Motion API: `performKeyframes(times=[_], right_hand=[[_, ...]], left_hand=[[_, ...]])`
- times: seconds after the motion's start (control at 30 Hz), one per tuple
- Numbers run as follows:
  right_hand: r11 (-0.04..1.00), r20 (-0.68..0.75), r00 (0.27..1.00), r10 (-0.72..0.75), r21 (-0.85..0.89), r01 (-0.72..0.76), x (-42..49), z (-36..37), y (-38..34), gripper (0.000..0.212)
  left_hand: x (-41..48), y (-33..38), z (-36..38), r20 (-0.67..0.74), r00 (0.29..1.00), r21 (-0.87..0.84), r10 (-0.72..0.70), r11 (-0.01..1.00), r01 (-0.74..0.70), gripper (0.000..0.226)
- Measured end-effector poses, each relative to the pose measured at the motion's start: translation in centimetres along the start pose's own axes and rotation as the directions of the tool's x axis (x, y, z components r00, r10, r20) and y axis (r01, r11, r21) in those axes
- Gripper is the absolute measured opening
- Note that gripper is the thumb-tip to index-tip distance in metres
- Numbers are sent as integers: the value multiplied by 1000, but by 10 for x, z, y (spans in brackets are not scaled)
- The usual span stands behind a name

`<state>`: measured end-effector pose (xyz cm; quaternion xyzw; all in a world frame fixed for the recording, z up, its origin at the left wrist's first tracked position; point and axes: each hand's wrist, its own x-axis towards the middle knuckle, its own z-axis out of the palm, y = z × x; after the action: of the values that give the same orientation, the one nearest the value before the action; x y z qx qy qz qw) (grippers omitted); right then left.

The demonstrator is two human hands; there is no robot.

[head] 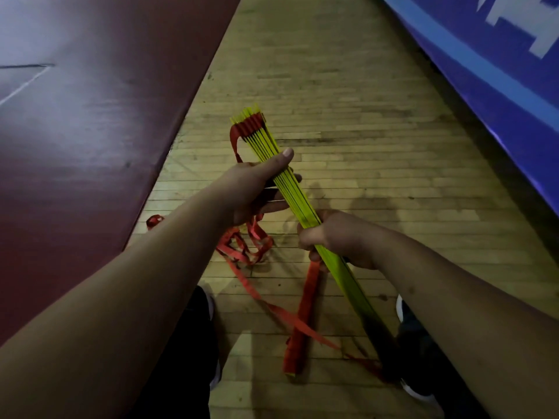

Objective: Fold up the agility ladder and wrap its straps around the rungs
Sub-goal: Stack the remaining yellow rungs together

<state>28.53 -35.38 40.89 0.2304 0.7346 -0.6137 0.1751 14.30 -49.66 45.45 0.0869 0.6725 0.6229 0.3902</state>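
Step in hand: folding looks done, wrapping not yet begun.
- Rungs [298, 196]: stacked in one yellow bundle, held slanted above floor [348, 86].
- Left hand [257, 189]: grips upper section, thumb across top.
- Right hand [335, 237]: fingers curled round lower section.
- Straps [242, 249]: hang loose, tangled on floor (red loops also at far end).

Next move calls for: one hand steadies bundle, the other gathers slack strap and winds it tight round rungs.

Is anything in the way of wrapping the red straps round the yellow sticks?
Only the hands. The left hand and right hand grip the yellow rungs mid-bundle, covering that part. The red straps hang in a loose tangle down to the floor, with nothing else visible between them and the rungs.
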Motion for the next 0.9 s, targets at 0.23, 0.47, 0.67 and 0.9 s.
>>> performKeyframes(times=[0.23,0.47,0.67,0.9], right_hand=[[988,85,990,-109,118,98,-6,-5,-6,17],[980,94,990,-108,179,90,-11,-6,-3,28],[958,-92,994,-55,276,79,-6,-11,-3,27],[848,-341,930,141,526,64,4,-32,-8,17]], left_hand=[[5,5,3,-28,994,-91,105,990,-107,49],[10,11,4,-102,993,-206,65,975,-85,44],[24,8,1,-107,994,-126,-6,992,-8,63],[-18,-11,-2,314,893,718,-322,696,-2,22]])
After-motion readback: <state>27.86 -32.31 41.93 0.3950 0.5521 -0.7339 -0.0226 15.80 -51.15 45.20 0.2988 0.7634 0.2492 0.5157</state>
